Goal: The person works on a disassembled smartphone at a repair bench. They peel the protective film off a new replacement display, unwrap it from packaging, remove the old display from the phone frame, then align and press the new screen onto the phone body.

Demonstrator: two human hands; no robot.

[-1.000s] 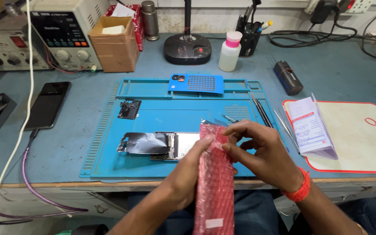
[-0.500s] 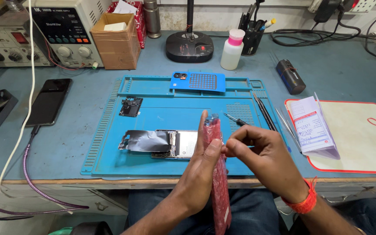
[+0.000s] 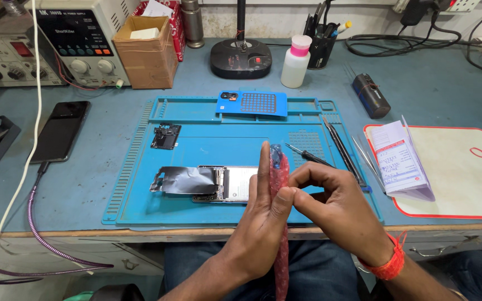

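Red bubble-wrap pouch (image 3: 279,223) held upright on edge at 6 o'clock, over the front edge of the blue work mat (image 3: 135,167), lower end hanging past the bench edge above the lap. Left hand (image 3: 260,223) flat against its side, fingers straight; right hand (image 3: 336,206) pinching its upper edge between thumb and forefinger. Opened phone (image 3: 207,183) just beyond at 11 o'clock. Screwdriver (image 3: 308,156) and tweezers (image 3: 338,147) close at 1 o'clock. Paper booklet (image 3: 400,161) at 2 o'clock. Bare mat toward 10 o'clock.
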